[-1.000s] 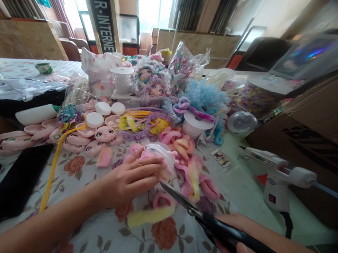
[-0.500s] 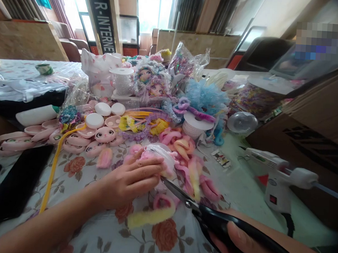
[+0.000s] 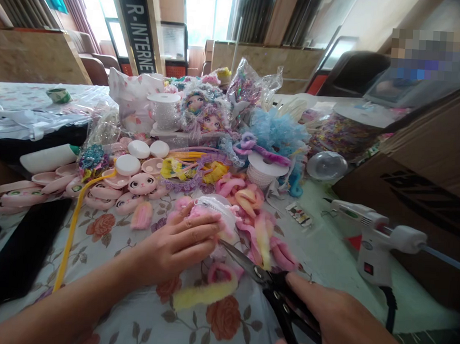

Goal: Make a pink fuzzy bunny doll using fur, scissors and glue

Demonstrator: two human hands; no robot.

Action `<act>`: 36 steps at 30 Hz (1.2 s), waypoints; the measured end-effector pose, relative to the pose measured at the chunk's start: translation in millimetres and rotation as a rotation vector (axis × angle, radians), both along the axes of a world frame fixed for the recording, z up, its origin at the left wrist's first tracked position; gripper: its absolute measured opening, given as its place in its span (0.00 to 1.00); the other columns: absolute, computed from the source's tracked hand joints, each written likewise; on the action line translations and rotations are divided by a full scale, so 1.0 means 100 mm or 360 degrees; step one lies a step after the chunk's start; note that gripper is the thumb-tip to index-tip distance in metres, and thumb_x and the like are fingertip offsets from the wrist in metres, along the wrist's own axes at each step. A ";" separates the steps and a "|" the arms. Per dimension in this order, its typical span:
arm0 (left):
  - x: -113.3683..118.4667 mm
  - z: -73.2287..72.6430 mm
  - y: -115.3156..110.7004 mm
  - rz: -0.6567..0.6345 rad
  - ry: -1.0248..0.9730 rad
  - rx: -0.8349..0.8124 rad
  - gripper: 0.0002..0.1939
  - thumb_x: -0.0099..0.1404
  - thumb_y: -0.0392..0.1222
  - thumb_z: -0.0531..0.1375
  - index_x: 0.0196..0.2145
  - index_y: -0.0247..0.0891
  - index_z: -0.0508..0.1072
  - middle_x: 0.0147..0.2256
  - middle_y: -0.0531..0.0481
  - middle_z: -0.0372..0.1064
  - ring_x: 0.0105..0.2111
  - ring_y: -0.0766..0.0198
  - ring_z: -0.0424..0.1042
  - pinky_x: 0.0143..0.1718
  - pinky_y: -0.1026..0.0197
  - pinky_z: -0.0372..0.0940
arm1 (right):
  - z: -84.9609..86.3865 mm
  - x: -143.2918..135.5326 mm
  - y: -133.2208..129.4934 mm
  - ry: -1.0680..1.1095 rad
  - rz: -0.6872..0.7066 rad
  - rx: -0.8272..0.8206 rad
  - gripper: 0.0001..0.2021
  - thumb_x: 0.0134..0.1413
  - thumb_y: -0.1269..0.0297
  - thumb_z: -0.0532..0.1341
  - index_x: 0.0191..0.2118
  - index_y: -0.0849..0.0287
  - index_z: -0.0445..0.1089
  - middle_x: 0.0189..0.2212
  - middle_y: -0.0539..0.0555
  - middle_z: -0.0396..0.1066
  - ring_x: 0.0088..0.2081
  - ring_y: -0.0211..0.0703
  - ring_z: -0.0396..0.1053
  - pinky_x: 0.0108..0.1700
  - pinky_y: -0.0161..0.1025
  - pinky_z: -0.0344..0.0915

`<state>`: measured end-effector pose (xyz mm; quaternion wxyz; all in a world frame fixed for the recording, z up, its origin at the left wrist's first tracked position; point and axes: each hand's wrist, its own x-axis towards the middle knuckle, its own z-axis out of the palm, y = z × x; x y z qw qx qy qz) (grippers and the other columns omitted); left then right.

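Black-handled scissors (image 3: 285, 295) are gripped in my right hand (image 3: 334, 318), their handles spread apart. The blade tips reach the lower edge of a pink and white fluffy piece with a white zipper (image 3: 214, 207). My left hand (image 3: 187, 237) lies over that piece, fingers pressed together, holding it against the table. Beneath the blades a pink and yellow fuzzy strip (image 3: 207, 293) curls on the floral cloth. More pink and yellow fuzzy strips (image 3: 263, 236) lie just right of the piece.
A white glue gun (image 3: 377, 243) stands at the right beside a cardboard box (image 3: 420, 178). Pink doll faces (image 3: 141, 183) and white round lids (image 3: 127, 164) sit left of centre. Spools, blue tulle (image 3: 279, 133) and plastic bags are heaped behind. A black tablet (image 3: 22, 253) lies left.
The scissor handles have spread apart, and my right hand has shifted, its thumb and fingers further apart. My left hand has stayed on the piece. The view has moved slightly.
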<state>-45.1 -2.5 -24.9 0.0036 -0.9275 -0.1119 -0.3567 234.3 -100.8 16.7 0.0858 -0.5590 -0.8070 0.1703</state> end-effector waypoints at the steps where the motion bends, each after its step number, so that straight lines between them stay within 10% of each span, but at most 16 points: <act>1: 0.00 0.00 0.00 0.0003 0.0001 0.0009 0.13 0.66 0.26 0.54 0.48 0.29 0.67 0.51 0.34 0.70 0.62 0.53 0.59 0.65 0.39 0.45 | -0.01 0.01 0.01 -0.0040 0.0024 0.0057 0.15 0.39 0.57 0.70 0.27 0.54 0.64 0.20 0.45 0.72 0.20 0.39 0.71 0.21 0.31 0.64; 10: 0.00 -0.01 -0.01 0.0007 -0.0008 0.0007 0.13 0.66 0.26 0.54 0.48 0.27 0.67 0.52 0.32 0.69 0.62 0.51 0.59 0.65 0.37 0.45 | -0.15 0.03 0.02 -0.0434 0.0122 0.0755 0.27 0.38 0.45 0.69 0.37 0.57 0.60 0.20 0.47 0.69 0.18 0.45 0.71 0.18 0.38 0.64; 36: 0.03 0.01 -0.02 0.0038 0.0009 0.0068 0.11 0.67 0.27 0.54 0.47 0.28 0.68 0.52 0.34 0.69 0.62 0.53 0.58 0.66 0.40 0.45 | -0.06 -0.03 0.01 -0.0366 0.0155 0.0766 0.05 0.50 0.64 0.57 0.33 0.55 0.60 0.18 0.48 0.70 0.18 0.42 0.71 0.19 0.36 0.61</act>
